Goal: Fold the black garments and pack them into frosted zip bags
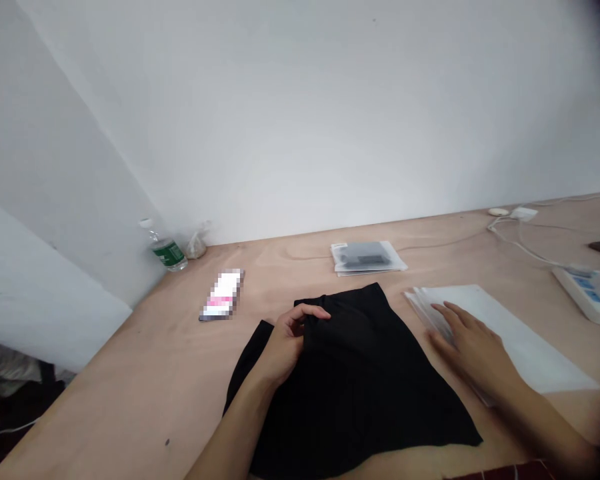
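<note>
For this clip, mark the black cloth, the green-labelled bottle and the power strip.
Black cloth [357, 383]: head view, middle of its spread surface.
Green-labelled bottle [169, 253]: head view, on the label.
Power strip [590, 294]: head view, on the socket face.

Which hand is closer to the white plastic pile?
Right: the right hand is at the left edge of the white plastic pile, while the left hand is farther left, gripping the black cloth.

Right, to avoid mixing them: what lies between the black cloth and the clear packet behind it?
Bare tabletop: the head view shows a narrow strip between black cloth and packet.
</note>
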A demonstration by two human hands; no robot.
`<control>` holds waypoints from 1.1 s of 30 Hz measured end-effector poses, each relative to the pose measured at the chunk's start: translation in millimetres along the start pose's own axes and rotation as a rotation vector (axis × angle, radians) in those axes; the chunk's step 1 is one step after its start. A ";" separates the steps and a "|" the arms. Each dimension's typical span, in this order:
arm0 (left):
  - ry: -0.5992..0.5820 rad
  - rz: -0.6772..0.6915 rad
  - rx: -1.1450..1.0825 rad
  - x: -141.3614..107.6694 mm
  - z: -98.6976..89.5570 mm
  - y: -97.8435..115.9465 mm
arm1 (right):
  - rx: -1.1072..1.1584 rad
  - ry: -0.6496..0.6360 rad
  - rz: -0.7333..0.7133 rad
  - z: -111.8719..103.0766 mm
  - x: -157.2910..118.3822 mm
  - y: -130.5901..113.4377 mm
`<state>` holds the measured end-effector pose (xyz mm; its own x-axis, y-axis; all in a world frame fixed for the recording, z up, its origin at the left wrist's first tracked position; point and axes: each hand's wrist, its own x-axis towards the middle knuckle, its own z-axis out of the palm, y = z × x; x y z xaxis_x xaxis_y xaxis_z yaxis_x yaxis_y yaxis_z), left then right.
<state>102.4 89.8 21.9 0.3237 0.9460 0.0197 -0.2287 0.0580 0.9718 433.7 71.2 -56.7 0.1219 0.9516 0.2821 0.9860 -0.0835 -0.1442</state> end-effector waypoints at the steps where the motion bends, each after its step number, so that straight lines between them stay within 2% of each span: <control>1: -0.001 0.006 0.006 0.0 -0.5 0.2 | 0.011 -0.004 0.006 -0.6 0.9 4.3; 4: -0.005 0.031 0.027 0.3 -0.2 1.2 | 0.096 0.049 0.028 -11.6 2.5 2.7; 7: -0.014 0.066 0.057 1.0 2.3 1.9 | 0.420 0.113 -0.001 -36.5 -3.5 -35.2; 9: -0.025 0.086 0.081 1.1 4.4 2.3 | 0.827 0.010 0.030 -55.6 -11.0 -75.6; 12: -0.065 0.123 0.122 -0.7 7.1 3.0 | 1.267 -0.275 0.156 -74.7 -21.2 -134.2; 14: -0.102 0.142 0.133 -2.9 8.4 3.1 | 1.451 -0.357 0.195 -78.2 -25.1 -160.6; 16: -0.118 0.142 0.097 -5.0 9.8 2.6 | 1.595 -0.379 0.228 -77.3 -27.3 -175.5; 20: -0.060 0.125 0.019 -6.2 12.5 0.4 | 1.831 -0.442 0.376 -77.0 -30.3 -186.2; 23: 0.000 0.086 0.063 -5.0 14.4 -0.1 | 1.873 -0.444 0.490 -80.6 -32.7 -189.7; 29: 0.062 0.069 0.109 -4.9 21.1 3.1 | 1.922 -0.486 0.359 -77.7 -41.8 -193.1; 33: 0.076 0.016 0.056 -8.5 29.0 7.9 | 1.891 -0.439 0.380 -73.8 -45.7 -190.2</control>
<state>124.4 73.0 36.2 0.2496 0.9681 0.0199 -0.1808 0.0264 0.9832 249.0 21.7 27.9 -0.0634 0.9833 -0.1708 -0.4732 -0.1804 -0.8623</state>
